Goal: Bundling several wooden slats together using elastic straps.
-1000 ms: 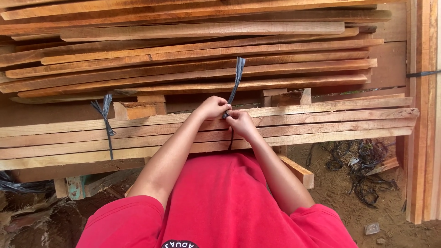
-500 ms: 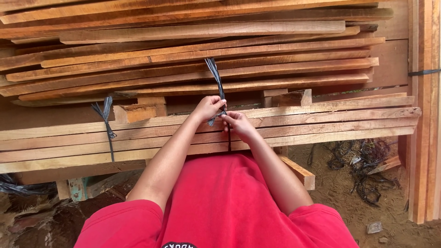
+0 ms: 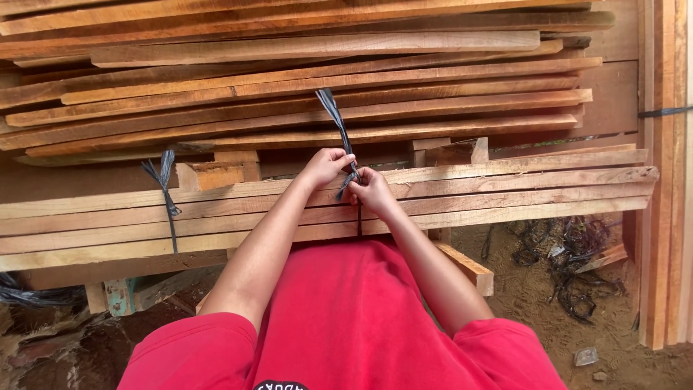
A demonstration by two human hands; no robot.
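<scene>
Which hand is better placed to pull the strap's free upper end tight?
Left. The left hand already grips the dark strap just below its upright tail; the right hand pinches the knot lower, against the bundled wooden slats.

Knot of the dark strap (image 3: 337, 123) hidden behind both hands' fingers (image 3: 339, 160). Plank stack (image 3: 303, 79) cut off at left and top edges. Debris pile (image 3: 570, 267) indistinct.

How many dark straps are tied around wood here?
3: one strap at the middle, held by both hands; one on the left of the same bundle; one at the right edge. Others may be hidden.
</scene>
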